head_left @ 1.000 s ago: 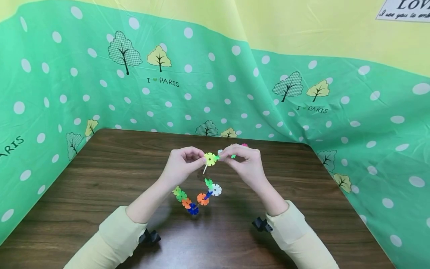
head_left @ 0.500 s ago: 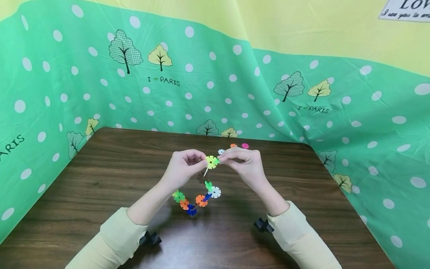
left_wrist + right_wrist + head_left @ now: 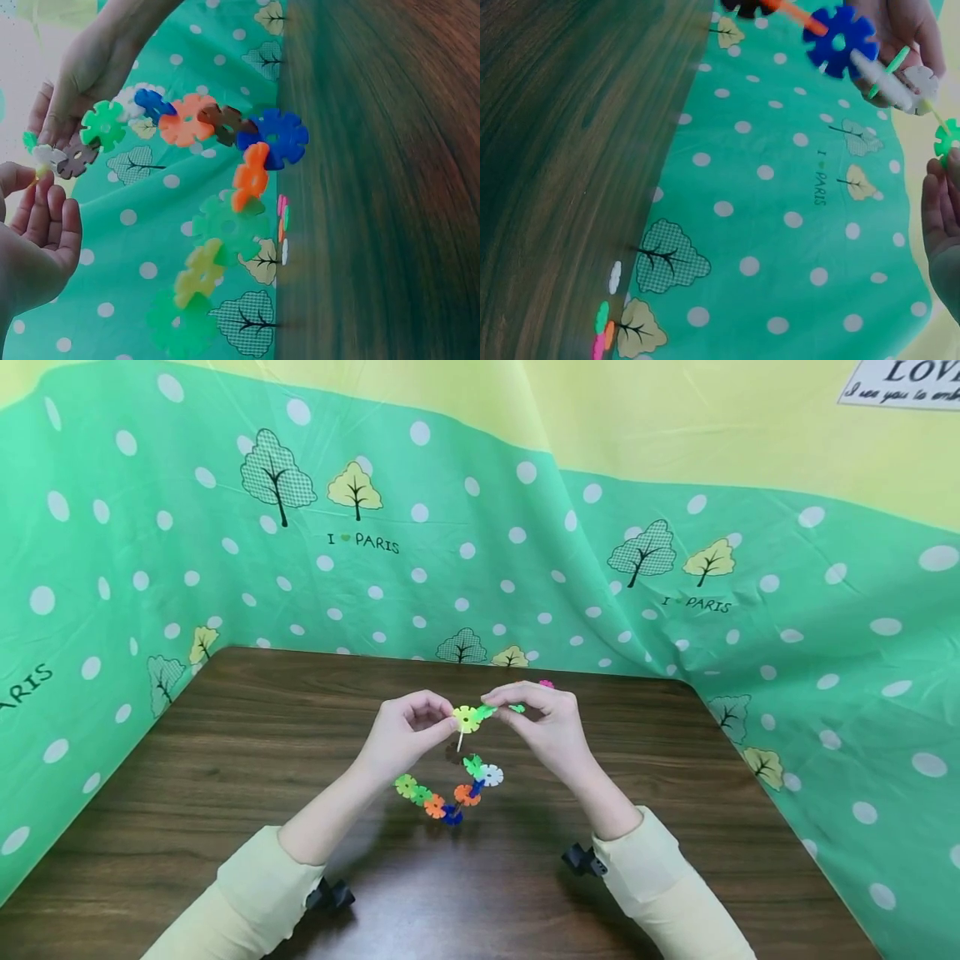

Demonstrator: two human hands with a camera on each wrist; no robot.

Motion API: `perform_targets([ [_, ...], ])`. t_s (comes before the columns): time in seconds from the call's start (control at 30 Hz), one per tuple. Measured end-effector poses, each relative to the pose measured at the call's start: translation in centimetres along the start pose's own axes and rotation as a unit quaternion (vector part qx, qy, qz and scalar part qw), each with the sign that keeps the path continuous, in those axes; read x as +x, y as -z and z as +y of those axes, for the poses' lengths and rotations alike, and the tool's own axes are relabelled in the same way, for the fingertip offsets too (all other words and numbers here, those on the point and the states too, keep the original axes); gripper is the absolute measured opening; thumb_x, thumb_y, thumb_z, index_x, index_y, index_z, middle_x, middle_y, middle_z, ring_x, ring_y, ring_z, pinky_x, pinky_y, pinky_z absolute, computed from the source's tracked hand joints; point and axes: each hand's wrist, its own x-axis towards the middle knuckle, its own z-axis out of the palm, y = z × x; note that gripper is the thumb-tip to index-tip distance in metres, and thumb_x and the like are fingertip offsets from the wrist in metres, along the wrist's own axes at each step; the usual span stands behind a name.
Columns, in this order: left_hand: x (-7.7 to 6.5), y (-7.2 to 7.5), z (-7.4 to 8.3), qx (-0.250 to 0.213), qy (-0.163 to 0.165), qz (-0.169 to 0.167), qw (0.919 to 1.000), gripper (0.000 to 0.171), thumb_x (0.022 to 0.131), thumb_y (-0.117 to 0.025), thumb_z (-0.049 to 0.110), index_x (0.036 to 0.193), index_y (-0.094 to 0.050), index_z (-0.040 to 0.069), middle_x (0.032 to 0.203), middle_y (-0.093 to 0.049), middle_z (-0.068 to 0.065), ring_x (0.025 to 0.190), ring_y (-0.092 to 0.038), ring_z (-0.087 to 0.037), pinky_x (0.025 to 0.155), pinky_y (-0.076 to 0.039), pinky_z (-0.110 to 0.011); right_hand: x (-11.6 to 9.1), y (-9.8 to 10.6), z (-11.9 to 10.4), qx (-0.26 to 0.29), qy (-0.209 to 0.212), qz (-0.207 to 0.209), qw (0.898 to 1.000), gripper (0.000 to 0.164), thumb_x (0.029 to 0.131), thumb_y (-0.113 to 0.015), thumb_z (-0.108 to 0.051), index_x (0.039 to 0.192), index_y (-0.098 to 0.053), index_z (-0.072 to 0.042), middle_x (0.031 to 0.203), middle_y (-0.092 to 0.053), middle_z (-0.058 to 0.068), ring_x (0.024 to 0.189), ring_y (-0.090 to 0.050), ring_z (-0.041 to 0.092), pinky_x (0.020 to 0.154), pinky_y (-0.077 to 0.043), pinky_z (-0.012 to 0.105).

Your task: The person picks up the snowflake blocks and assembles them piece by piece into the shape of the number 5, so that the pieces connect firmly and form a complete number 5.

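Observation:
Plastic flower-shaped interlocking discs make a chain, its orange disc [image 3: 467, 795] and white disc [image 3: 492, 776] hanging in a curve over the table. My left hand [image 3: 405, 732] pinches the chain's upper part by the yellow disc [image 3: 466, 719], with a white disc [image 3: 461, 741] edge-on below it. A green disc [image 3: 486, 712] meets the yellow one's right side, and my right hand [image 3: 551, 728] pinches it between thumb and fingers. In the right wrist view that green disc [image 3: 946, 139] shows beside the thumb. How deep the slots engage, I cannot tell.
Loose discs lie on the dark wooden table [image 3: 300, 735] behind my right hand, including a pink disc [image 3: 547, 683] and a green disc [image 3: 517, 708]. The right wrist view adds a white disc [image 3: 615, 277]. A green polka-dot cloth [image 3: 420, 552] hangs behind the table.
The hanging chain has swung slightly right and upward. My right fingers have shifted on the green disc, which shows more now. The loose white disc visible half a second ago is hidden behind that hand.

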Motion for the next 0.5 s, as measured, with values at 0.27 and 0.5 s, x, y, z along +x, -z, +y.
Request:
perform_targets([
  [0.27,0.52,-0.06,-0.3,-0.007,-0.039,-0.039,0.9985,0.026,0.082,-0.074,0.012,0.105,-0.064,0.007,0.098,-0.07,-0.006,0.09,-0.066,-0.018,0.081,-0.054,-0.03,0.44,0.37,-0.1,-0.001,0.012,-0.008,1.0,0.014,0.079,-0.072,0.004,0.086,-0.074,-0.008,0.092,-0.072,0.007,0.09,-0.066,0.013,0.072,-0.053,0.021],
  [0.5,0.79,-0.65,0.01,-0.017,-0.042,-0.054,0.9975,0.024,0.082,-0.074,0.012,0.104,-0.067,0.007,0.098,-0.071,-0.008,0.081,-0.065,-0.017,0.067,-0.052,-0.024,0.72,0.18,-0.29,0.009,-0.001,-0.018,1.0,0.016,0.076,-0.07,0.012,0.085,-0.073,-0.001,0.091,-0.071,0.013,0.09,-0.065,0.016,0.068,-0.052,0.019],
])
